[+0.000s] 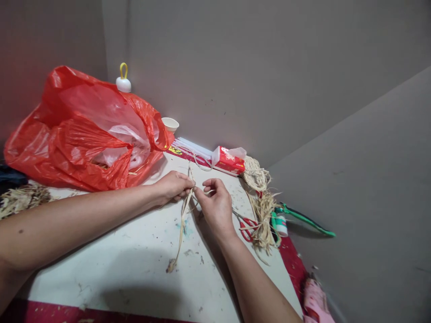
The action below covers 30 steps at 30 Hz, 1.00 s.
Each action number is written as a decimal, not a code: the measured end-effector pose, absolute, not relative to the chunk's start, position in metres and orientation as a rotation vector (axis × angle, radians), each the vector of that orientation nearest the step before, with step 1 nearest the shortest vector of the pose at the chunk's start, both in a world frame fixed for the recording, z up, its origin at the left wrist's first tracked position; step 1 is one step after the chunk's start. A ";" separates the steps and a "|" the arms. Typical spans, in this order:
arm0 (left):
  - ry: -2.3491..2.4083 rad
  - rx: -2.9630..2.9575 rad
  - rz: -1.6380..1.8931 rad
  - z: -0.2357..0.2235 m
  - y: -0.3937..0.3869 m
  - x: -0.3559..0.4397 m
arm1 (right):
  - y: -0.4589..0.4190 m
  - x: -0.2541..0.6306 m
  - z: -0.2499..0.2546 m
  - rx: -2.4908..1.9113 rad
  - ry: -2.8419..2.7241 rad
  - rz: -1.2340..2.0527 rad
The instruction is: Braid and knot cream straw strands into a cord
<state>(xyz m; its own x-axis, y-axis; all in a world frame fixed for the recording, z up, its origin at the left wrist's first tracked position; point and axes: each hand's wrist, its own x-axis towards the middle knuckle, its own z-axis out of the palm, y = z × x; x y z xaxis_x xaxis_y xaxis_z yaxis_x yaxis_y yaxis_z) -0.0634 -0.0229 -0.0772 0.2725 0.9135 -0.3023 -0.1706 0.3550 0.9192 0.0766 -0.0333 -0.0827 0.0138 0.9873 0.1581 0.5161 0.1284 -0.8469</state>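
Over the white board, my left hand (177, 186) pinches a thin braid of dry, straw-coloured plant fibre (182, 220). Loose strands hang down from the pinch, and one long strand ends in a brownish tip on the board. Close on the right, my right hand (215, 204) has its thumb and fingertips on a strand beside the left fingertips, with the other fingers curled. A thin part of the braid rises above my left hand and loops back toward the tissue pack. The fingers hide the exact crossing of the strands.
A large red plastic bag (77, 148) fills the left. At the back are a paper cup (170, 124), white sticks (193, 147) and a red tissue pack (229, 160). To the right lie coiled braid (256, 174), a fibre bundle (264, 220), red-handled scissors (247, 228) and green-handled pliers (308, 220).
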 end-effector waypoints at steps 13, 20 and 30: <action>1.062 0.991 0.881 -0.078 -0.023 -0.060 | -0.017 0.084 -0.074 -1.164 -1.418 1.718; 1.061 1.042 0.889 -0.078 -0.022 -0.061 | -0.011 0.089 -0.066 -1.112 -1.260 1.974; 1.130 1.189 0.904 -0.081 -0.021 -0.062 | -0.004 0.088 -0.062 -1.055 -1.463 2.051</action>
<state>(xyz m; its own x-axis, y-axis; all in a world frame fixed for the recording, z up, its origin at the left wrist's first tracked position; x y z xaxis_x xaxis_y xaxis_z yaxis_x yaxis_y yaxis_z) -0.0624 -0.0209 -0.0815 0.2259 0.9577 -0.1783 0.0363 0.1747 0.9840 0.0885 -0.0040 -0.0620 -0.6310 0.6962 -0.3422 0.0970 -0.3669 -0.9252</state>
